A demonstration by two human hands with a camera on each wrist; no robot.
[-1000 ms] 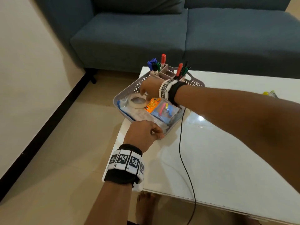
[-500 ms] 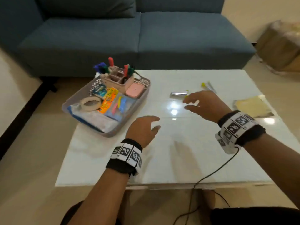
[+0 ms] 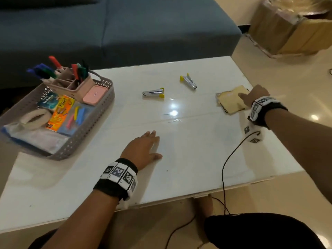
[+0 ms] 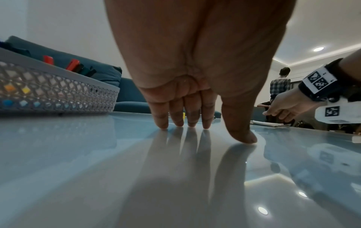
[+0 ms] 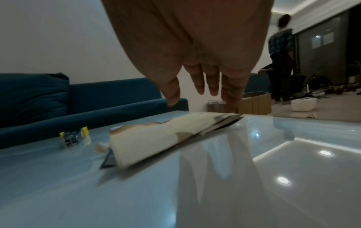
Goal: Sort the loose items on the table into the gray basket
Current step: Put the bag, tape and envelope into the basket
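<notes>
The gray basket stands at the table's left, holding a pink marker caddy, a tape roll, a pink case and packets. Two silver staplers with yellow ends lie loose on the white table: one mid-table, one farther back. A yellowish packet lies at the right edge. My right hand reaches over it with straight fingers, its far edge lifted under them. My left hand rests flat on the table, fingertips down, holding nothing.
A blue sofa runs behind the table. Cardboard boxes stand on the floor at the back right. A black cable trails off the table's front edge. A person stands far off in the room.
My right hand left the basket and swung right across the table to the yellowish packet. My left hand came off the basket's rim and settled flat on the table.
</notes>
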